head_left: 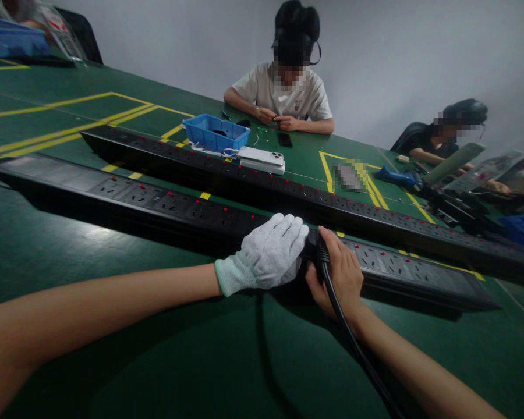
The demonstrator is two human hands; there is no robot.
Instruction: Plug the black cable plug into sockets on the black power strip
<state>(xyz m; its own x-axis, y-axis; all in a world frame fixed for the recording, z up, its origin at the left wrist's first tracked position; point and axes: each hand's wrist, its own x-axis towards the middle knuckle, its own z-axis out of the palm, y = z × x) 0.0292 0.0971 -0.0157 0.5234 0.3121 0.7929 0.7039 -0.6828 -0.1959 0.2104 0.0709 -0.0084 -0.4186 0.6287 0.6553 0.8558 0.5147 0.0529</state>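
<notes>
The near power strip (170,203) is laid lengthwise on the green table (148,361), socket face up, slanting from upper left to lower right. Its middle is covered by the left hand (273,253), gloved in pale grey with a green cuff. Left fingers: nearly straight, held close together over the strip, tips beside the black plug (319,247). Left thumb and underside are hidden, so grip closure can't be told. Right hand (343,276) is bare. Right fingers: bent and closed around the plug, thumb on the near side. Plug is held at the strip's socket face; contact with the socket is hidden, seating can't be told. Black cable (349,331) is run from the plug down past the right wrist to the lower edge of the view. Far power strip (227,174) is placed beyond the near one, roughly parallel, with red marks along its face. Blue bin (213,132) and white phone (264,160) are set behind it. Small items are handled by a person (294,107) seated across the table.
</notes>
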